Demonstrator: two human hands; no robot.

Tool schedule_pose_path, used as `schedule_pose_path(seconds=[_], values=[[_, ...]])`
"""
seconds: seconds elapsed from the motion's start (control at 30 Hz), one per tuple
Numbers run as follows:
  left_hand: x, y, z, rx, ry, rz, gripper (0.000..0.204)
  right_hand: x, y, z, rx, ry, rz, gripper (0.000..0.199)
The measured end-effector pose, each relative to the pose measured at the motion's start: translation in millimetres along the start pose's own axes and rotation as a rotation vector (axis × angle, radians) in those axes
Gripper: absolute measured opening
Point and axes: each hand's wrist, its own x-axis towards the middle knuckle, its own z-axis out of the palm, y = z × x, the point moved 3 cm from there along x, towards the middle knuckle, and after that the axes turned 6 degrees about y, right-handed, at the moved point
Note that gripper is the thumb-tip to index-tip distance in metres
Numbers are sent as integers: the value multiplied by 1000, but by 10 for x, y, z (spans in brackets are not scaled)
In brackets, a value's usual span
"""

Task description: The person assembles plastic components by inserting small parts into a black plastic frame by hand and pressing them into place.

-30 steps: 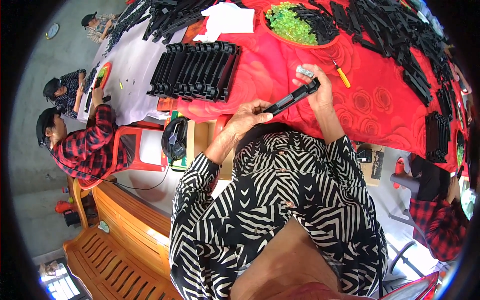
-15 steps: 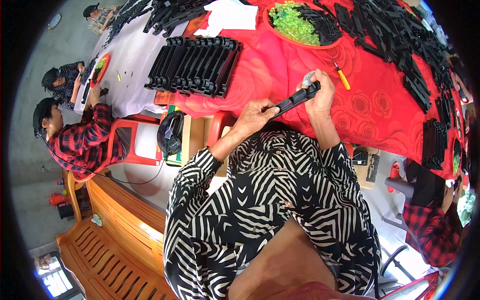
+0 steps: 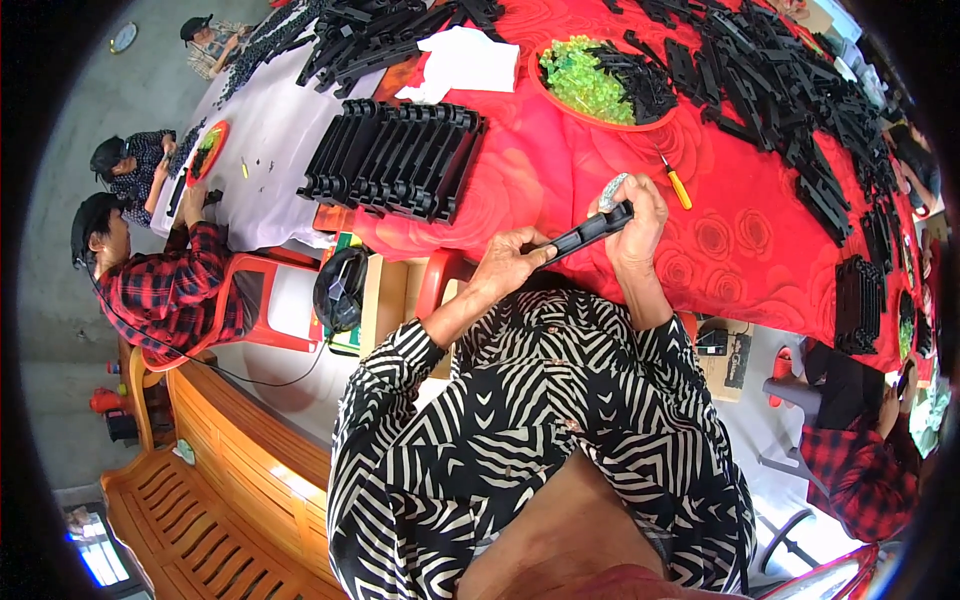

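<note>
Across the front of my body runs a long narrow black plastic bar [image 3: 585, 234], slightly tilted with its right end higher. My left hand [image 3: 510, 262] pinches its lower left end. The upper right end sits in the closed fingers of my right hand [image 3: 640, 222]. Something silvery [image 3: 613, 190], apparently a wrap on a digit, shows at the top of that hand. Beyond it a screwdriver [image 3: 677, 185] with a yellow handle lies on the red tablecloth [image 3: 560, 190]. Left of my hands is a neat stack of similar black bars [image 3: 395, 160].
An orange-rimmed tray [image 3: 610, 125] holds green and black small parts. Loose black bars [image 3: 770, 90] pile up at the far right, beside a white cloth [image 3: 470, 62] further left. People sit at both sides; a wooden bench [image 3: 220, 480] stands at lower left.
The view has tilted, so the table appears lower. The bar lies a little flatter, and my right hand has turned slightly around its end. Both hands keep their hold.
</note>
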Motion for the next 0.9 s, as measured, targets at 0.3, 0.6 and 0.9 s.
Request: schedule_pose_path(seconds=[0.3, 0.6, 0.9], values=[[-13, -10, 40, -114, 26, -3, 10, -28, -32, 53, 20, -47, -30, 22], [-20, 87, 23, 46, 84, 26, 13, -66, -79, 152, 2, -117, -86, 25], [3, 4, 26, 127, 97, 12, 28, -110, -19, 120, -83, 17, -119, 25]])
